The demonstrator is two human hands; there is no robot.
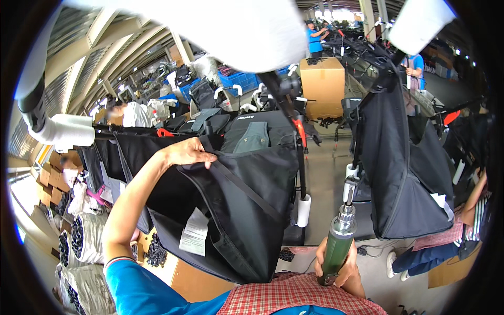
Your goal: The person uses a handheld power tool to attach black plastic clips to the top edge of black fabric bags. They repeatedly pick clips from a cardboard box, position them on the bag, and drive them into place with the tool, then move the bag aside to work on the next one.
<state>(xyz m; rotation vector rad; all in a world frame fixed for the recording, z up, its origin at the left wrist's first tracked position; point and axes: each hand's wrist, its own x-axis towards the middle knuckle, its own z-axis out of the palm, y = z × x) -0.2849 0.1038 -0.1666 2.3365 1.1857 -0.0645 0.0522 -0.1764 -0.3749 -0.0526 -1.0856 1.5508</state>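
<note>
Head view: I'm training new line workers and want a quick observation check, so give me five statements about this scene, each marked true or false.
1. The right hand holds a green hand tool. True.
2. Both hands are on that tool. False: the left hand is at the top edge of the black fabric piece.
3. A white label shows against the black fabric piece. True.
4. The tool's metal end points toward the person's body. False: it points away, toward the top of the picture.
5. A red checked apron shows at the lower edge of the picture. True.
</note>
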